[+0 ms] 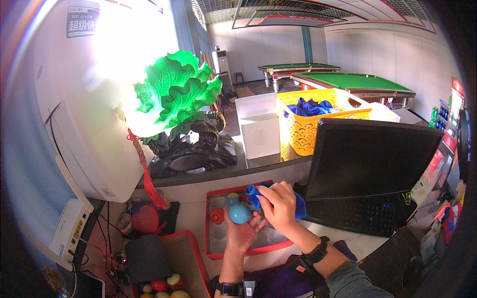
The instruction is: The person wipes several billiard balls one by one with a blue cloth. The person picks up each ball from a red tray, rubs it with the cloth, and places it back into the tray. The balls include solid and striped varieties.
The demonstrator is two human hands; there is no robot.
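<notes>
A light blue billiard ball (239, 213) rests in my left hand (238, 232), whose fingers curl round it from below. My right hand (280, 205) pinches a blue cloth (299, 206) just to the right of the ball; part of the cloth sticks out past the fingertips. Both hands are over a red-edged box (223, 256) with a pale lining that has round hollows. In that box lie an orange ball (217, 216) and a blue and cream ball (233, 198); another reddish ball is partly hidden behind the cloth.
A second red-edged box (197, 257) at lower left holds several balls and a dark cloth (147, 257). A black monitor (376, 160) and keyboard (357, 216) stand at right. On the ledge are a green cabbage ornament (179, 89), a white device (259, 136) and a yellow basket (303, 136).
</notes>
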